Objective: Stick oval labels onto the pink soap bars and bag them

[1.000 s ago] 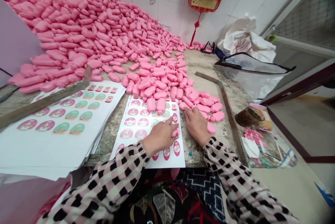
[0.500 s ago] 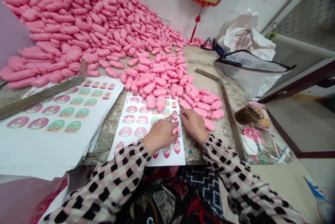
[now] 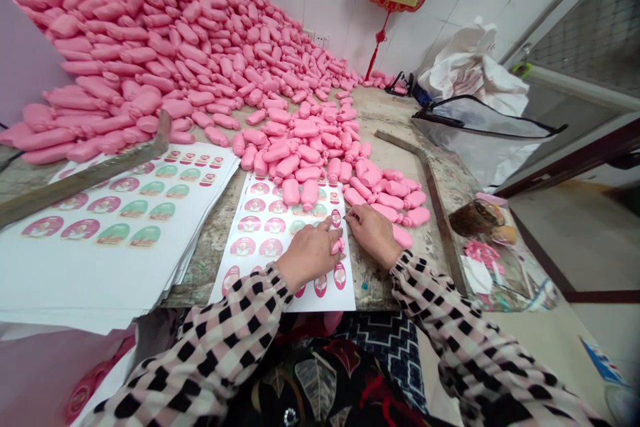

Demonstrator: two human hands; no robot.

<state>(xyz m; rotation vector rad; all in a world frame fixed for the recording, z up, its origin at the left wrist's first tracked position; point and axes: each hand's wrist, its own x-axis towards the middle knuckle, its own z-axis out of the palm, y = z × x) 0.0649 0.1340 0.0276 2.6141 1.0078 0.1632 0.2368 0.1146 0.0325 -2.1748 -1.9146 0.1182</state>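
A sheet of stickers (image 3: 280, 270) lies before me, printed with pink, green and oval labels. On its right part rests my left hand (image 3: 311, 252), fingers curled round a small pink plastic bottle (image 3: 339, 245), of which only the end shows. The fingertips of that hand press near an oval sticker (image 3: 336, 218) by the sheet's right edge. My right hand (image 3: 374, 234) is closed in a pinch at that edge, just beside the oval sticker. Something small and dark shows at its fingertips, too small to name.
Pink bottles (image 3: 305, 147) spread behind the sheet, part of a big heap (image 3: 150, 47) against the wall. More sticker sheets (image 3: 90, 274) are stacked at left under a wooden bar (image 3: 90, 177). Another wooden strip (image 3: 435, 194), a jar of dark liquid (image 3: 475, 218) and a clear bag (image 3: 470, 130) stand right.
The view has shifted slightly. Both hands stay at nearly the same place on the sheet, the right still pinching beside the oval sticker, the left still holding the bottle.
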